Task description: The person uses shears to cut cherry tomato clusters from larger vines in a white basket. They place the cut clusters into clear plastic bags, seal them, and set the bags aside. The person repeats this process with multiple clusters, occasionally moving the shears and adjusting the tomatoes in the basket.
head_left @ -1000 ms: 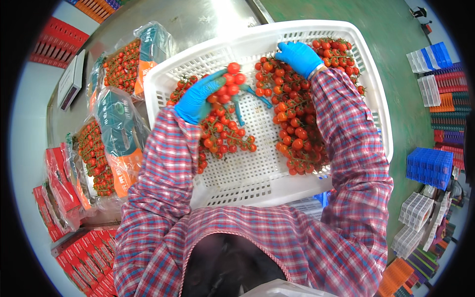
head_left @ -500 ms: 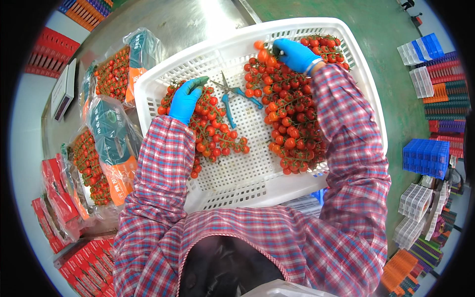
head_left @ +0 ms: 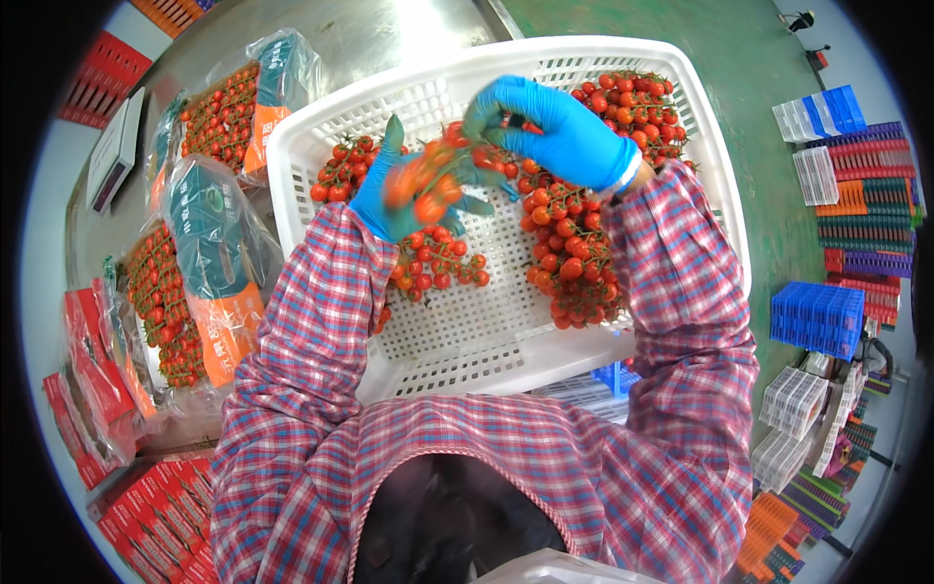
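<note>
Over the white crate (head_left: 671,60), my right hand (head_left: 559,127), in a blue glove, pinches a bunch of cherry tomatoes (head_left: 428,185) by its stem end. The bunch is blurred by motion and hangs across the palm of my left hand (head_left: 375,200). That gloved hand has its thumb and fingers spread and is not closed on the fruit; whether the tomatoes touch it, I cannot tell. Beneath it in the crate is a loose group of vine tomatoes (head_left: 438,265). A larger heap of vine tomatoes (head_left: 574,248) lies under my right forearm. The blue-handled snips are almost entirely hidden behind the bunch and hands.
Left of the crate, bagged packs of tomatoes (head_left: 161,302) lie on the metal table (head_left: 360,44), with a pale box (head_left: 117,151) behind them. Red cartons (head_left: 161,521) stand at lower left. Blue crates (head_left: 817,319) and other coloured crates are stacked on the green floor (head_left: 725,107).
My right hand has lifted a tomato bunch and carried it left, toward my left hand. The left hand has turned and spread its fingers, and the snips have become mostly covered.
</note>
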